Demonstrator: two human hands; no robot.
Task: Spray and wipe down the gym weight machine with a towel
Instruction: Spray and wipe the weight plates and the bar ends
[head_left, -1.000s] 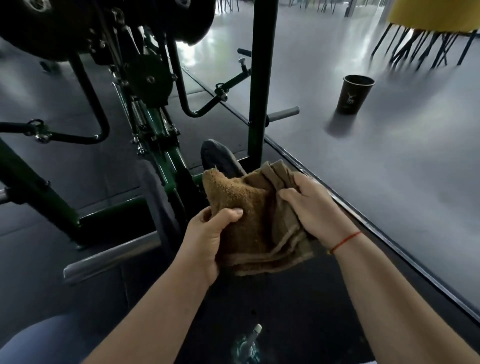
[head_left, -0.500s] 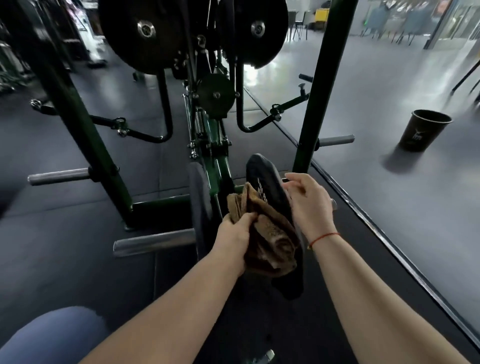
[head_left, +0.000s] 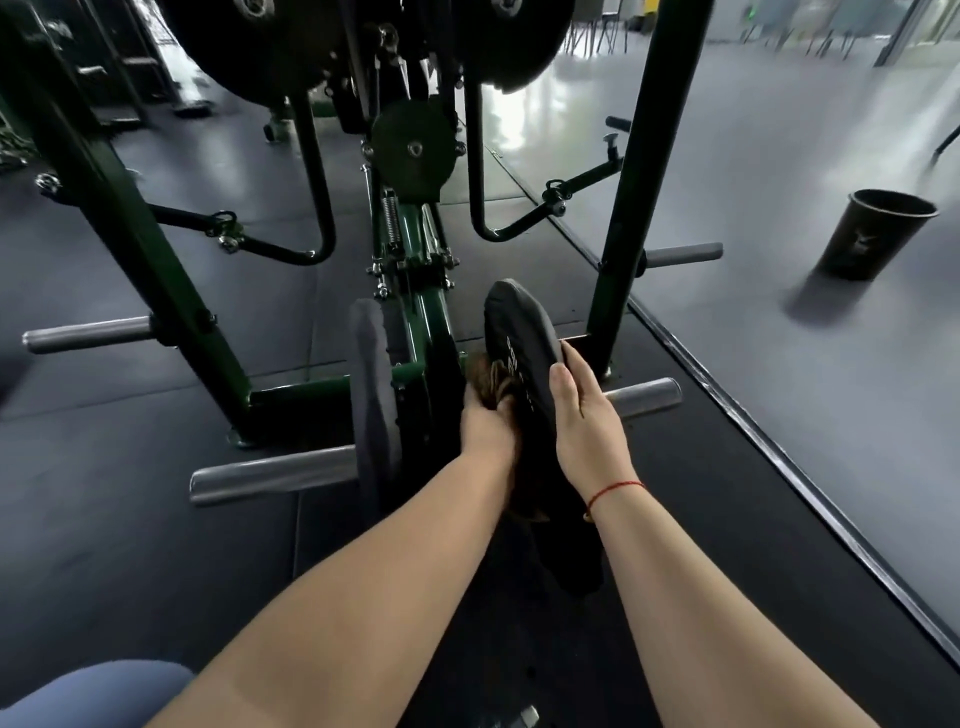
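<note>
A dark green weight machine (head_left: 415, 332) fills the middle of the head view, with black weight plates on its low pegs. My left hand (head_left: 488, 423) grips a brown towel (head_left: 491, 376) and holds it against the inner face of the right black plate (head_left: 519, 332); most of the towel is hidden between the plate and the frame. My right hand (head_left: 584, 415) lies on that plate's outer edge, fingers straight along the rim. A second black plate (head_left: 371, 395) hangs on the left peg.
Silver pegs (head_left: 270, 475) stick out left and right of the frame. Green uprights (head_left: 631, 218) stand on either side. A black bin (head_left: 878, 234) stands on the grey floor at right, beyond a raised floor edge (head_left: 779, 457). Large plates hang overhead.
The view rose and drew back. My left hand pushed the towel deeper between the plate and the frame. My right hand slid from the towel onto the plate's rim.
</note>
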